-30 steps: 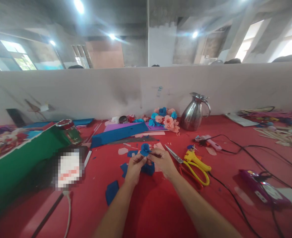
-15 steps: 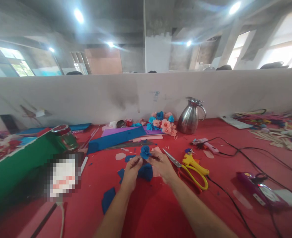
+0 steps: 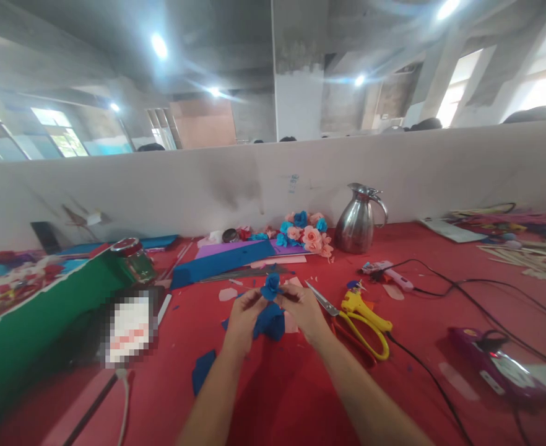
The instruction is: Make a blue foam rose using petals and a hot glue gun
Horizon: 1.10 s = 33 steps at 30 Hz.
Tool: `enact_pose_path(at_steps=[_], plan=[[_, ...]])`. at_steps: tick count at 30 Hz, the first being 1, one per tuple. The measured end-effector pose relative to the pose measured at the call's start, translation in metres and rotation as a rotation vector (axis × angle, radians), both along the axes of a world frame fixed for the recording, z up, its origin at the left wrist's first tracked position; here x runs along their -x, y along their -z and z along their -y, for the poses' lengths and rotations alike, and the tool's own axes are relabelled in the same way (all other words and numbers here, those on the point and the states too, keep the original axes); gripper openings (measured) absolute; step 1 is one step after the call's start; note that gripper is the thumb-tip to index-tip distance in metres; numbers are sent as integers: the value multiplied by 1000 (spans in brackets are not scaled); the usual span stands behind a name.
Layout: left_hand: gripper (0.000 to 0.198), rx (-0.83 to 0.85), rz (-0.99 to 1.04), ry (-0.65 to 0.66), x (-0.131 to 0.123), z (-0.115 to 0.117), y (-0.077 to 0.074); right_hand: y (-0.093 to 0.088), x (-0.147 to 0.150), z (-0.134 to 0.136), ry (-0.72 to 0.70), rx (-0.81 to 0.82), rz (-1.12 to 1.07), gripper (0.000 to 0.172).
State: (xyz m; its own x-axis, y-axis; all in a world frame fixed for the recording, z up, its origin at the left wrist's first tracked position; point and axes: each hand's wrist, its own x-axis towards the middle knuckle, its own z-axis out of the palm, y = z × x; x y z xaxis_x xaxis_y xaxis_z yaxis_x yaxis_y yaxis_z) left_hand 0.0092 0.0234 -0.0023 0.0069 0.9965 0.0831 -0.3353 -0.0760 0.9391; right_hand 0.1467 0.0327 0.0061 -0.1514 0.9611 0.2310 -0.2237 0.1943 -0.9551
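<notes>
A small dark blue paper flower (image 3: 272, 285) is held up between both hands, just above the red table (image 3: 282, 396). My left hand (image 3: 245, 314) pinches its lower left petals between thumb and fingers. On the other side, my right hand (image 3: 303, 310) grips the right edge with closed fingertips. Beneath the hands lie cut pieces of blue paper (image 3: 272, 325), with one more blue piece (image 3: 203, 370) left of my left wrist. Large scissors with yellow handles (image 3: 368, 337) rest right of my right hand, beside a yellow glue gun (image 3: 363, 310).
A bunch of pink and blue paper flowers (image 3: 307, 234) and a steel jug (image 3: 360, 220) stand by the white partition (image 3: 184, 192). At right are a pink glue gun (image 3: 394, 275), black cords and a purple power strip (image 3: 496, 365). A glass jar (image 3: 134, 263) and green box (image 3: 69, 303) are left.
The view has swung slightly left and tilted. Both hands still hold the blue flower, which has turned a little, and the left fingers have shifted along its petals.
</notes>
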Motion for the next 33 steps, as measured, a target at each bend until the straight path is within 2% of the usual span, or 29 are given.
enact_pose_path(at_steps=[4,8,10,15,24,29,33], plan=[[20,-30,36,36,1,2,12,5,-1,-6,26,-105,66,17],[18,-34,50,55,6,2,18,11,4,-7,-2,-107,47,16],[20,-17,49,53,7,3,17,9,6,-4,-15,-78,25,14],[23,9,107,72,6,2,16,-2,7,7,-163,103,-171,13],[19,-40,0,11,11,-5,39,-5,6,8,-97,124,-194,22],[21,-66,-79,64,13,0,32,-3,3,7,-139,159,-185,18],[22,-79,-143,107,14,4,22,-3,0,4,-152,258,-219,24]])
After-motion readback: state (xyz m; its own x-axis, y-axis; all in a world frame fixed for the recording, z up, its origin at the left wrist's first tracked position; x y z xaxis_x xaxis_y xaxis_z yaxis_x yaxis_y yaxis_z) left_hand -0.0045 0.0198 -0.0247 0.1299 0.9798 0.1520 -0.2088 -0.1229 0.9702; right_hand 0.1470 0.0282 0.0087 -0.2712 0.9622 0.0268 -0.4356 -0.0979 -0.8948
